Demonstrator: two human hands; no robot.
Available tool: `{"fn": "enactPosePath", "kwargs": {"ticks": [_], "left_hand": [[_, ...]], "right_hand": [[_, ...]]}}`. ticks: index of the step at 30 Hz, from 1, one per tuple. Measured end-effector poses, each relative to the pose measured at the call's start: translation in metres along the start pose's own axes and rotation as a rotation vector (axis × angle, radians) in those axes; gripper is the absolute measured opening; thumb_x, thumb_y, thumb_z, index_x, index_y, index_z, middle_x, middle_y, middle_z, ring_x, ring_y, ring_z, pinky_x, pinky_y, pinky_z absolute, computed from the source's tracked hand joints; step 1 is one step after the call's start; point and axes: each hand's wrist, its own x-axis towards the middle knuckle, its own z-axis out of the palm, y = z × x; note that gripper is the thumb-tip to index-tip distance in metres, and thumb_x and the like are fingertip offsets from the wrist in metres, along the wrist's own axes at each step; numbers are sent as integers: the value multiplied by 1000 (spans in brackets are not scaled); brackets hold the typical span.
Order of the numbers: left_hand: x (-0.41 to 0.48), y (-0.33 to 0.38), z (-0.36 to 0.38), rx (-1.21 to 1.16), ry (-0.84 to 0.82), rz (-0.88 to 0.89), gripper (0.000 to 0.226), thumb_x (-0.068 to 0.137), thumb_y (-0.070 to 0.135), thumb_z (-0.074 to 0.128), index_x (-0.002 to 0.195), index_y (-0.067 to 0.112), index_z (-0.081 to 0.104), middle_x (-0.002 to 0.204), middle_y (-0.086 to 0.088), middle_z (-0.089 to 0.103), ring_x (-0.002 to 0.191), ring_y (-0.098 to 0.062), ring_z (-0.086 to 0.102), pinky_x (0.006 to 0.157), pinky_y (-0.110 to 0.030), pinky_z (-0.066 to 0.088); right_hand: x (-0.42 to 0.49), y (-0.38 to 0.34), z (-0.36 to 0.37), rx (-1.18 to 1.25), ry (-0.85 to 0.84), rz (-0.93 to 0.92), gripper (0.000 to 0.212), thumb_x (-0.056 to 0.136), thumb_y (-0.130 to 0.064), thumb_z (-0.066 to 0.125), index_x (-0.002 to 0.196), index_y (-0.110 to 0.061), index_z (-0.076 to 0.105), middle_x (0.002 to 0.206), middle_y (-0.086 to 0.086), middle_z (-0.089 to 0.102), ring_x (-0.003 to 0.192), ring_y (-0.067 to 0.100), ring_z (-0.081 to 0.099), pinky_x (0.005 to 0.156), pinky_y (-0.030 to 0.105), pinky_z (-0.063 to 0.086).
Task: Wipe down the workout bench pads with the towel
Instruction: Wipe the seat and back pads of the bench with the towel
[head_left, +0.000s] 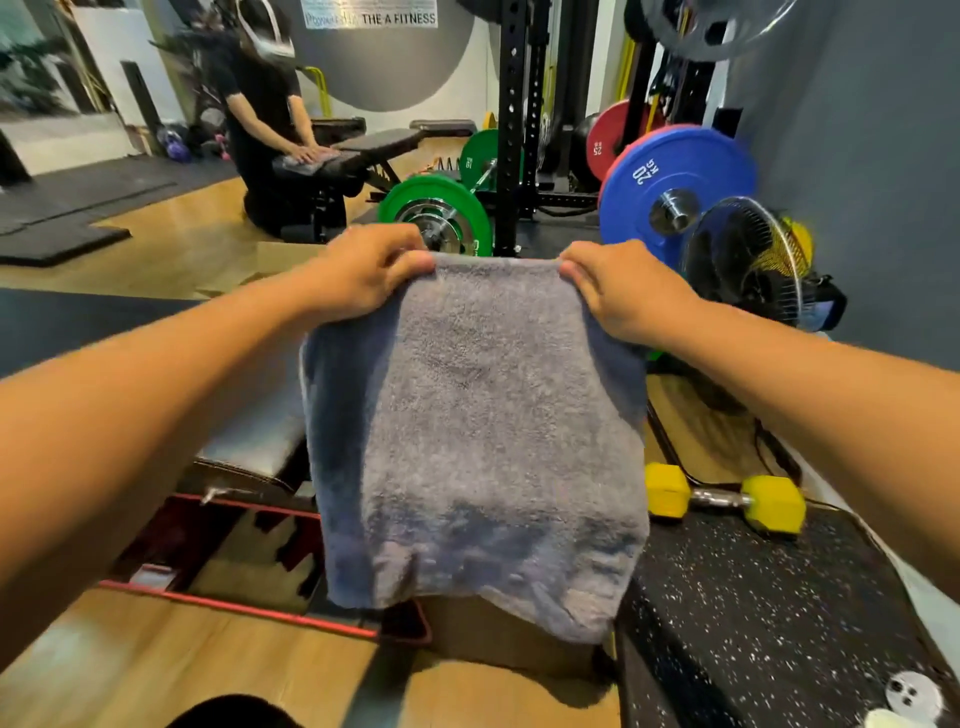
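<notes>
Grey towel (478, 441) held up in front of a bench pad (254, 431).
Left hand (363, 275) and right hand (623, 291) each pinch a top corner, fingers (410, 262) clenched.

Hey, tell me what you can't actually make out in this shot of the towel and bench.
Head view only:
1. Bench pad: mostly hidden behind the towel, so its condition is unknown.
2. Left hand and right hand: fingertips hidden behind the towel's top edge.
3. Wall sign: cut by the top edge, first word blurred.
4. Pale round items, bottom right corner: too blurred to identify.
</notes>
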Motion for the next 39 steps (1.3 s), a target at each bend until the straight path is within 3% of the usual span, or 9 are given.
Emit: {"fn": "enactPosePath", "kwargs": {"ticks": [5, 9, 15, 18, 24, 30, 33, 35, 39], "left_hand": [[19, 5, -67, -135, -170, 6, 23, 79, 26, 78, 88, 15, 60, 84, -5, 60, 80, -12, 51, 73, -32, 42], [33, 0, -92, 64, -91, 27, 24, 78, 15, 79, 87, 9, 58, 85, -14, 63, 83, -24, 56, 75, -36, 42], [22, 1, -68, 16, -93, -30, 10, 87, 15, 70, 83, 16, 60, 84, -4, 61, 84, -15, 53, 67, -27, 38], [8, -23, -54, 9, -145, -224, 33, 86, 38, 69, 79, 8, 59, 75, -11, 59, 72, -20, 50, 61, -31, 35], [-11, -34, -52, -621, -375, -469, 88, 47, 53, 91, 109, 0, 59, 103, -17, 69, 91, -28, 67, 79, -39, 53], [-18, -57, -56, -919, -617, -427, 78, 55, 22, 94, 121, -3, 59, 116, -25, 61, 101, -33, 58, 83, -39, 50], [-24, -63, -59, -939, -463, -496, 38, 50, 29, 93, 78, 14, 74, 79, -8, 70, 73, -20, 66, 67, -31, 58], [-12, -57, -64, -860, -210, -538, 11, 76, 19, 78, 69, 16, 70, 65, 0, 66, 63, -15, 59, 55, -24, 56], [46, -42, -84, -818, 271, -490, 27, 94, 7, 56, 69, 18, 56, 57, 6, 55, 56, -9, 49, 49, -21, 38]], "right_hand": [[17, -13, -57, -98, -137, -121, 44, 75, -60, 68, 93, -20, 58, 84, 1, 63, 79, 21, 54, 66, 36, 44], [30, -4, -80, -228, -91, -32, 16, 82, -9, 60, 98, -11, 56, 93, 16, 61, 89, 35, 55, 64, 36, 36], [34, 9, -58, 207, -77, 281, 9, 83, -2, 56, 83, -8, 64, 81, 9, 60, 77, 24, 52, 62, 33, 37], [25, 22, -37, 563, -37, 496, 17, 86, -11, 61, 70, -13, 54, 72, 13, 48, 69, 21, 44, 61, 31, 34], [22, 24, -8, 767, 147, 732, 14, 93, -24, 48, 82, -16, 49, 79, 15, 45, 72, 22, 42, 64, 34, 31], [24, 31, -6, 727, 178, 749, 12, 100, -25, 38, 105, -18, 46, 82, 4, 48, 78, 22, 46, 59, 32, 34], [18, 43, -14, 644, 224, 703, 25, 96, -30, 40, 99, -10, 54, 103, 10, 60, 98, 31, 55, 80, 36, 44], [20, 44, -24, 583, 254, 657, 34, 96, -31, 41, 98, -2, 58, 102, 18, 63, 99, 37, 57, 85, 40, 47], [58, 34, -70, 493, 447, 607, 34, 99, -21, 39, 65, -22, 36, 67, -4, 39, 69, 16, 39, 47, 21, 30]]}}
